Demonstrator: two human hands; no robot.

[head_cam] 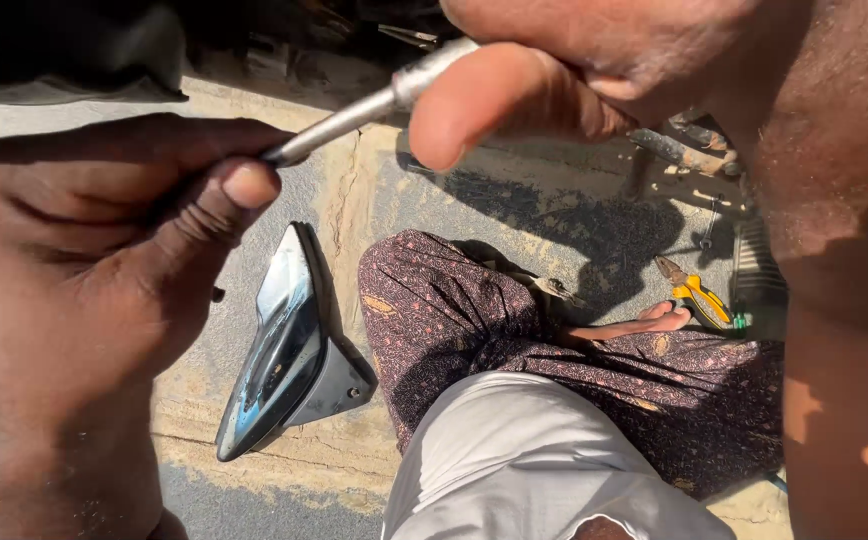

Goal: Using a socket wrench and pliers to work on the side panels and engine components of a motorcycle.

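Close to the camera, my left hand (104,250) pinches the lower tip of a long steel tool shaft (354,112) between thumb and fingers. My right hand (574,70) grips the thicker upper end of the same shaft, thumb pressed along it. The shaft slants from lower left to upper right. Below the hands my crossed legs show, in dark patterned trousers (474,320) over grey shorts (514,450).
A black glossy vehicle body panel (289,350) lies on the cracked concrete ground (384,200) left of my knee. Yellow-handled pliers (694,295) lie at the right near a foot (644,322). Metal parts (684,150) and shadow fill the top edge.
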